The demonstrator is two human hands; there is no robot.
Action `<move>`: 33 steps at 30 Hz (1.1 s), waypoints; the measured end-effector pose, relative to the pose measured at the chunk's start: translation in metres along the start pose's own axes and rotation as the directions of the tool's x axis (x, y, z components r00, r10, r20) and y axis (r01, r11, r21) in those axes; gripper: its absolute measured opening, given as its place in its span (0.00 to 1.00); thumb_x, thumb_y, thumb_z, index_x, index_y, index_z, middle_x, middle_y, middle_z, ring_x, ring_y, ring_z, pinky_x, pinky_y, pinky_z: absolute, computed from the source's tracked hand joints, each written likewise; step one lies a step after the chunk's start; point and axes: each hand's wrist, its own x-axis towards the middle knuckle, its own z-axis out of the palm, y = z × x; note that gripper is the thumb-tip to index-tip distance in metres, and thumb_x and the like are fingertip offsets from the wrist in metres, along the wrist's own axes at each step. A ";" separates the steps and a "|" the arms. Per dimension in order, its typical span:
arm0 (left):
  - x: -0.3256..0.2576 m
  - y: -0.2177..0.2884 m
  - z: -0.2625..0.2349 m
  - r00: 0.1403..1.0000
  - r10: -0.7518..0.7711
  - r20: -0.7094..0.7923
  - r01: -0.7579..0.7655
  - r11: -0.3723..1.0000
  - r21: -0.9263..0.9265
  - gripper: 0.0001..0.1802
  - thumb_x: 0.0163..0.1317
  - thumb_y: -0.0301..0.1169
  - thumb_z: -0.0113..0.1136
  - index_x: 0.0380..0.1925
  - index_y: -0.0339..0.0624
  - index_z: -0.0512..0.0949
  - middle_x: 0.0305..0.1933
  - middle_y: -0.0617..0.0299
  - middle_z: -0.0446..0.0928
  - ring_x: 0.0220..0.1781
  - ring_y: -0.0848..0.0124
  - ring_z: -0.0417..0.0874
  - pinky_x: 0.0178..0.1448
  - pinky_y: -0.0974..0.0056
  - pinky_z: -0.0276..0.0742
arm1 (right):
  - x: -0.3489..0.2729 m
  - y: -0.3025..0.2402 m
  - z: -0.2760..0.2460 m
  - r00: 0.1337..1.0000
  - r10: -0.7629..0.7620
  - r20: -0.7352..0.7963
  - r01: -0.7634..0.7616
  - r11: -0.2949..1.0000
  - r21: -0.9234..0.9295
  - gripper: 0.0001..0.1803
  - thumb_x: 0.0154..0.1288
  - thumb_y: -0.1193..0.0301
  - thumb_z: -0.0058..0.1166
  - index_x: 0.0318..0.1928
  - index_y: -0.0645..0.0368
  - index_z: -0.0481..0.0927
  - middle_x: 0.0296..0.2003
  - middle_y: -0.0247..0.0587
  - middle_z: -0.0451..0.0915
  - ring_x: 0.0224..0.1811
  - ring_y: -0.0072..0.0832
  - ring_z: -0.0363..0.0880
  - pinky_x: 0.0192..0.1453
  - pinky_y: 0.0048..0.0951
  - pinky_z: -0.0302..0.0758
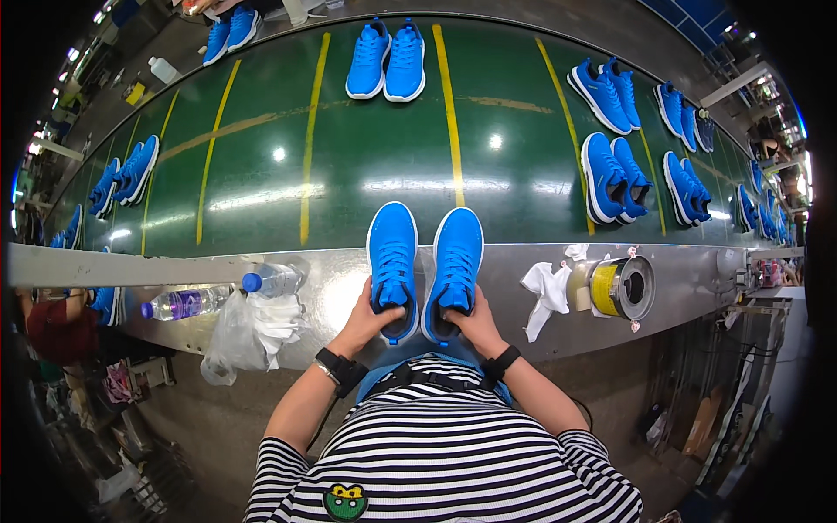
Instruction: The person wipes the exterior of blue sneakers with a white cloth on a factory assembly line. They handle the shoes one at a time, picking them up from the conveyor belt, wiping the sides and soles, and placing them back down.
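Note:
Two blue lace-up sneakers with white soles are held side by side over the metal ledge, toes pointing away from me and over the belt's near edge. My left hand (pixel 370 320) grips the left sneaker (pixel 393 253) at its heel, thumb inside the collar. In the same way my right hand (pixel 476 323) holds the right sneaker (pixel 457 253), its thumb in the opening. A narrow gap lies between the two shoes. The fingers under and outside the heels are partly hidden.
A green conveyor belt (pixel 375 157) with yellow cross lines carries several blue sneaker pairs. On the metal ledge (pixel 340 270) are plastic bottles (pixel 181 302), a plastic bag (pixel 234 338) and white tissues (pixel 277 322) at left; a crumpled cloth (pixel 547 295) and a yellow-labelled tin (pixel 621 288) at right.

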 end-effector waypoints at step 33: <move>-0.017 -0.005 -0.007 0.974 0.133 -0.181 -0.124 0.990 0.060 0.27 0.55 0.18 0.47 0.58 0.36 0.60 0.49 0.54 0.72 0.51 0.68 0.72 0.54 0.68 0.66 | -0.008 -0.022 -0.010 0.983 -0.164 -0.082 0.158 0.985 -0.074 0.29 0.55 0.76 0.49 0.59 0.60 0.60 0.48 0.55 0.68 0.52 0.43 0.68 0.56 0.34 0.63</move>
